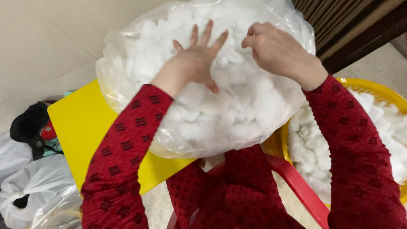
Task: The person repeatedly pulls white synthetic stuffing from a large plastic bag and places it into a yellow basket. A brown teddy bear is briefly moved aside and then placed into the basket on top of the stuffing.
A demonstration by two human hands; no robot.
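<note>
L hand (pixel 198 59) splayed flat; R hand (pixel 271 48) fingers curled.

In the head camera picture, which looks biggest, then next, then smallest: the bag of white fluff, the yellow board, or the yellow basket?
1. Clear bag of white fluff, clearly biggest.
2. Yellow board and yellow basket: I can't rank these. Both are partly hidden, by the sleeves and the bag, and the basket runs off the picture's edge.

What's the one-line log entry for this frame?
left hand: flat, fingers spread on clear bag of white stuffing | right hand: curled on same bag | yellow basket: at right, holds stuffing
</note>
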